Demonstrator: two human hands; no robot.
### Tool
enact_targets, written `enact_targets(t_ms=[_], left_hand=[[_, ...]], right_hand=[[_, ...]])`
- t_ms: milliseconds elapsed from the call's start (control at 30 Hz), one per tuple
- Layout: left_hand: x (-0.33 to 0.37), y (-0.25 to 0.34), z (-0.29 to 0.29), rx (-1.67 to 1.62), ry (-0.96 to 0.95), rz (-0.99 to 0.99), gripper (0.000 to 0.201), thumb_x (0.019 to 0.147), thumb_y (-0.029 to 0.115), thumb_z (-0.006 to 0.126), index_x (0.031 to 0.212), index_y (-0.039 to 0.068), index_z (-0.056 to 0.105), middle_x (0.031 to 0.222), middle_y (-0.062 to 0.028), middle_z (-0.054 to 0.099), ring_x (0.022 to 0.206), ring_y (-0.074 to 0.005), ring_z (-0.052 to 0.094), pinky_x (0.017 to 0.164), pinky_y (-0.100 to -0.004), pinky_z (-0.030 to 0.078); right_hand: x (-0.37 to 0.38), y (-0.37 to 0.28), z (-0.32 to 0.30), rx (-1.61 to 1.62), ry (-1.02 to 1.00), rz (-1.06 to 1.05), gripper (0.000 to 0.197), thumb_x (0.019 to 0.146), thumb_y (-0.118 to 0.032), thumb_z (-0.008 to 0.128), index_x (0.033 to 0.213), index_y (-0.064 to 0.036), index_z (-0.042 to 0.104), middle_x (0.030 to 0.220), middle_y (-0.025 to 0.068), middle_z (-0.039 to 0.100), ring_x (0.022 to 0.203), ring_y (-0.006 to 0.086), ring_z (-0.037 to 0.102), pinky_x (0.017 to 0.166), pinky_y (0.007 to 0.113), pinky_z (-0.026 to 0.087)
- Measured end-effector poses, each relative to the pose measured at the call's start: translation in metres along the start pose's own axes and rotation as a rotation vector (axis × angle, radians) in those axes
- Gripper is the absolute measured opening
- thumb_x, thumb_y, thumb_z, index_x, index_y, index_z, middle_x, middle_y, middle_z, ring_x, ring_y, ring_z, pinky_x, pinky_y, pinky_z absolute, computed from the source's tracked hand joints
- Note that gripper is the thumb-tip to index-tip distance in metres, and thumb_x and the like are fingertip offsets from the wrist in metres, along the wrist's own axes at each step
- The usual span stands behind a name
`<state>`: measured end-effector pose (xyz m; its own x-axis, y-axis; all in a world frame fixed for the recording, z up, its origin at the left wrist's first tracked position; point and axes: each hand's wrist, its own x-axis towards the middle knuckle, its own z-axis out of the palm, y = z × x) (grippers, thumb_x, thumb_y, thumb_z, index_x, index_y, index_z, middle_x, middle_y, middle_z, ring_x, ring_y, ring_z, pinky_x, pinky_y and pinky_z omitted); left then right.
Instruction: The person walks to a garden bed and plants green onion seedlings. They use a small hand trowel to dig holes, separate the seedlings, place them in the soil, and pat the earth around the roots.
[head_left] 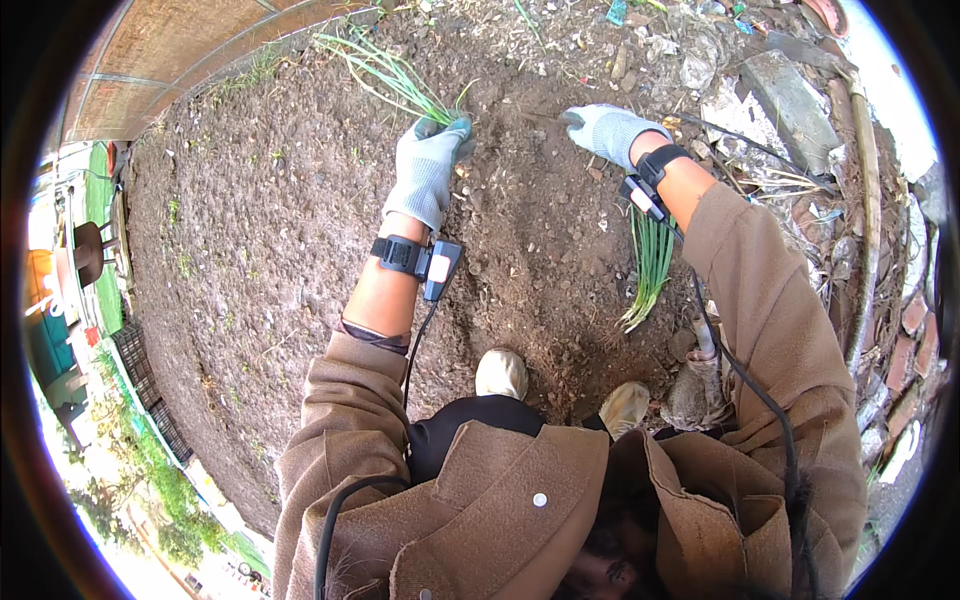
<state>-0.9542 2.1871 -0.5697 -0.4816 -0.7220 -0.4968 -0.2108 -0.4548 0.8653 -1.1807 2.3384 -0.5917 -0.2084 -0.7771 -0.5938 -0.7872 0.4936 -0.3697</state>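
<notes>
A bunch of green onion seedlings (pixel 395 85) is gripped in my left hand (pixel 428 165), which wears a grey glove with darker fingertips. Its long leaves fan out toward the far left, above the soil. My right hand (pixel 608 132), gloved the same way, is just over the ground a short way to the right. Its fingers are drawn together and point left; what they hold, if anything, is too small to make out. Below my right wrist a second bunch of green onion seedlings (pixel 650 262) lies on the soil, partly hidden by the forearm and wrist device.
Loose brown soil (pixel 300 260) stretches to the left, with a shallow furrow between my hands. On the right are a concrete block (pixel 790 105), a long pole (pixel 866 210) and broken bricks (pixel 905 365). A brown panel wall (pixel 190 55) borders the far left. My shoes (pixel 502 373) stand on the soil.
</notes>
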Motion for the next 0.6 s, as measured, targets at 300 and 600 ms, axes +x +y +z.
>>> enact_targets(t_ms=[300,600], left_hand=[[0.025,-0.033,0.012,0.193,-0.163,-0.129,0.017,0.088,0.001,0.069,0.105,0.002,0.068,0.095,-0.0061,0.071,0.082,-0.0154,0.068,0.071,-0.0291,0.057],[0.070,-0.060,0.037,0.505,-0.336,-0.169,0.023,0.087,0.002,0.072,0.109,0.002,0.066,0.096,-0.0066,0.070,0.080,-0.0155,0.067,0.070,-0.0286,0.060]], right_hand=[[-0.002,-0.015,0.032,-0.052,-0.133,0.090,0.038,0.093,-0.028,0.056,0.129,-0.0154,0.064,0.131,0.0109,0.065,0.116,0.0336,0.063,0.099,0.047,0.049],[-0.011,0.008,0.025,0.192,0.198,0.198,0.042,0.096,-0.036,0.047,0.129,-0.0136,0.059,0.128,0.0158,0.064,0.116,0.0365,0.062,0.099,0.046,0.049]])
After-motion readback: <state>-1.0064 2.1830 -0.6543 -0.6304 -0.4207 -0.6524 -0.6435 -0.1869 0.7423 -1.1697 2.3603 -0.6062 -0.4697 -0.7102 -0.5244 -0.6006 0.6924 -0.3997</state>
